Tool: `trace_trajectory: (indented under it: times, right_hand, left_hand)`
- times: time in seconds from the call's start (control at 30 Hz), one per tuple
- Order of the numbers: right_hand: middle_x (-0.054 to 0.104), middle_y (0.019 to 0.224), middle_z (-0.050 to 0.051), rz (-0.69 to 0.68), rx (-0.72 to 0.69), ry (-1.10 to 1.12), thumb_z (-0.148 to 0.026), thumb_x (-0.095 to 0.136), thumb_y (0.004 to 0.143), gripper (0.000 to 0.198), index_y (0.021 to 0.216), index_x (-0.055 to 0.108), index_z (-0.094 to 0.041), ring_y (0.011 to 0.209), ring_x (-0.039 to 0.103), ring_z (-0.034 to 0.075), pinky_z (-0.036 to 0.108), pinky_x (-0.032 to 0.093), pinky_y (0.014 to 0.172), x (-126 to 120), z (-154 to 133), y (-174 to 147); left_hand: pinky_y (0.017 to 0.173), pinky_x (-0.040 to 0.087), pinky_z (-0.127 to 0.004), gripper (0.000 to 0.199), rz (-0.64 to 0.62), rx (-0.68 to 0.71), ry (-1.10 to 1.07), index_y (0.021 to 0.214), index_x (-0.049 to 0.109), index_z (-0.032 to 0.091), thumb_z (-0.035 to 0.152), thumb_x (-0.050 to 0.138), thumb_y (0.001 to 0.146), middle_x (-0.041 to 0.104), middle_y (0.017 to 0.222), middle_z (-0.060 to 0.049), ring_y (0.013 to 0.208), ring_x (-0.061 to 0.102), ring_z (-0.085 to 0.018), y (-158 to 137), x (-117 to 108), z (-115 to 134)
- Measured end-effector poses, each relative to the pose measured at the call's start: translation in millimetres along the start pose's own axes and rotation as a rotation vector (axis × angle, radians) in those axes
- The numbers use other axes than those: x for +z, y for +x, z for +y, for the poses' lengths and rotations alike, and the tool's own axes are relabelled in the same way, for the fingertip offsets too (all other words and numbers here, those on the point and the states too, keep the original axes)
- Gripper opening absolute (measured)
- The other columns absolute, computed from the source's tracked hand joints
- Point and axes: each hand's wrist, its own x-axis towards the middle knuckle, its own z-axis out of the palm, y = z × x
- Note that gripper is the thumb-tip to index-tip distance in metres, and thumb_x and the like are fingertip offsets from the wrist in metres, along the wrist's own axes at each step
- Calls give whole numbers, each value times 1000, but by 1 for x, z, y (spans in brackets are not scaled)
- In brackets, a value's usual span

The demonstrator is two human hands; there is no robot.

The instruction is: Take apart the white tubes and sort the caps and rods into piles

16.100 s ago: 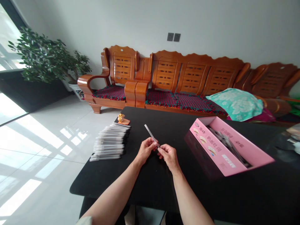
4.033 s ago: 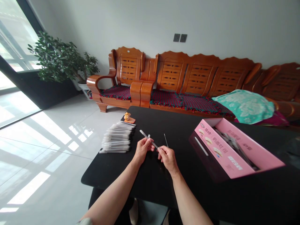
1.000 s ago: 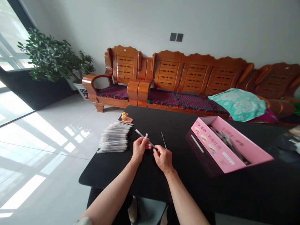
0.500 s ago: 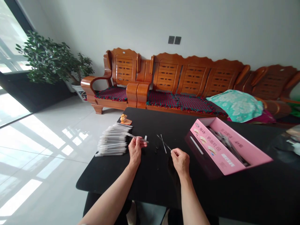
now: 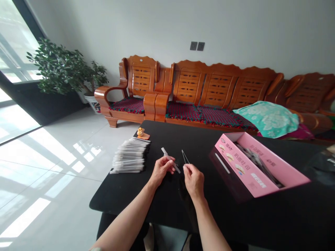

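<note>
My left hand (image 5: 162, 170) is closed around a whitish pen barrel (image 5: 177, 168) that slants across the fingers. To its right, my right hand (image 5: 193, 177) pinches thin dark rods that look like pen refills (image 5: 184, 156). Two of these meet at the tip in a narrow V; I cannot tell whether both are held. Small dark bits near the left fingertips are partly hidden. Left of my hands lies a row of whitish pens (image 5: 131, 155) with dark ends. A single white pen-like stick (image 5: 222, 163) lies right of my right hand.
A long pink box (image 5: 240, 167) holding many dark slim pieces stands on the right of the black table (image 5: 167, 205). A small orange figurine (image 5: 141, 132) sits at the far left corner. Wooden seats (image 5: 188, 83) with cushions line the wall behind; a potted plant (image 5: 65, 69) stands left.
My left hand has moved right, and the pen barrel now points down toward my right hand. The right hand has shifted slightly left, its fingers nearer the rod that lay on the table.
</note>
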Motion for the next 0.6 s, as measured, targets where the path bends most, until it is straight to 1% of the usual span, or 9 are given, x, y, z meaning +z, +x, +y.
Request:
trace_trajectory:
  times: [0.07,0.13,0.2,0.3,0.33,0.4,0.5,0.57,0.6]
  right_hand:
    - [71,87,9,-94,-50,150,-36,46,91,31,94,69,-17,76,65,18,25,46,70,5,-15,-1]
    - [71,82,7,-202,-13,276,-36,48,90,29,96,69,-18,70,65,17,24,48,64,8,-25,-1]
    - [68,72,5,-290,104,400,-38,52,87,29,96,69,-17,58,61,15,22,46,52,9,-29,-1]
    - [64,62,2,-411,327,606,-41,60,81,30,90,68,-14,45,54,11,19,38,37,5,-28,-1]
    - [64,62,2,-463,385,685,-41,62,79,30,88,67,-13,43,53,10,18,36,35,3,-27,-1]
    - [65,61,3,-571,469,849,-43,65,77,33,87,65,-12,39,50,9,17,34,32,1,-26,-2]
    - [66,59,3,-685,538,1052,-51,60,81,42,95,62,-11,34,46,8,18,32,30,3,-27,-5]
    - [64,57,2,-728,564,1155,-55,57,84,46,98,61,-12,31,40,7,18,29,29,8,-29,-9]
    - [61,53,0,-747,575,1201,-55,57,84,45,97,61,-12,29,35,6,18,26,28,10,-29,-11]
  left_hand:
    - [49,49,-21,33,-35,-19,-15,96,63,12,39,71,79,65,73,-4,57,60,-12,-1,1,1]
    - [47,46,-19,32,-35,-23,-7,94,65,11,38,73,78,63,69,-2,54,57,-10,-2,0,2]
    - [46,44,-18,35,-11,-23,-17,97,67,11,40,71,79,61,66,-1,52,54,-8,-1,-2,5]
    - [47,42,-16,41,66,-11,-117,109,66,11,44,65,84,62,73,-3,54,54,-7,1,-7,9]
    - [48,42,-16,42,89,-8,-159,111,65,11,44,64,85,63,76,-4,55,54,-6,2,-8,11]
    - [48,40,-15,38,99,-15,-216,105,66,10,43,66,85,64,78,-5,55,53,-5,3,-9,13]
    - [46,37,-15,31,9,-61,-243,93,67,10,40,68,83,62,72,-4,51,47,-4,2,-8,14]
    - [43,33,-15,30,-57,-92,-245,91,66,10,39,69,83,59,68,-2,47,42,-3,0,-6,14]
    - [42,31,-15,30,-75,-99,-243,92,66,10,39,69,82,58,67,-1,46,40,-3,-1,-5,15]
